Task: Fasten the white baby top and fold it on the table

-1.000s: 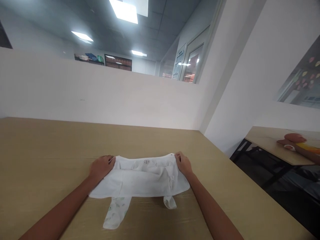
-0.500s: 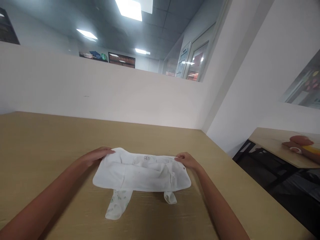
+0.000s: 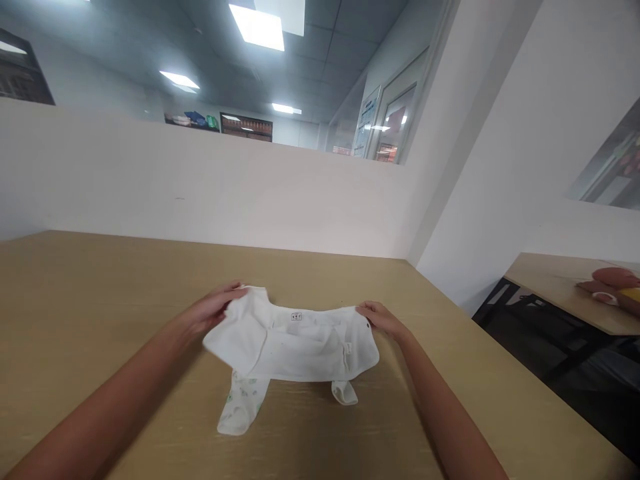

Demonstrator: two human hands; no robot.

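Note:
A small white baby shirt lies spread sideways on the wooden table, with a printed mark near its top edge. Two short sleeves with a faint leafy print stick out toward me; the left one is longer and flatter, the right one bunched. My left hand pinches the shirt's upper left corner and holds that part raised off the table. On the other side, my right hand grips the upper right edge between thumb and fingers. A small dark dot shows beside those right fingers.
A low white wall with glass above closes off the table's far edge. To the right, past the table's side, stands a second table with dark legs, where a doll-like figure lies at the picture's edge.
My left hand has lifted the shirt's left corner and drawn it up and slightly inward, so that side now folds and tilts. My right hand keeps its hold, nearly in place.

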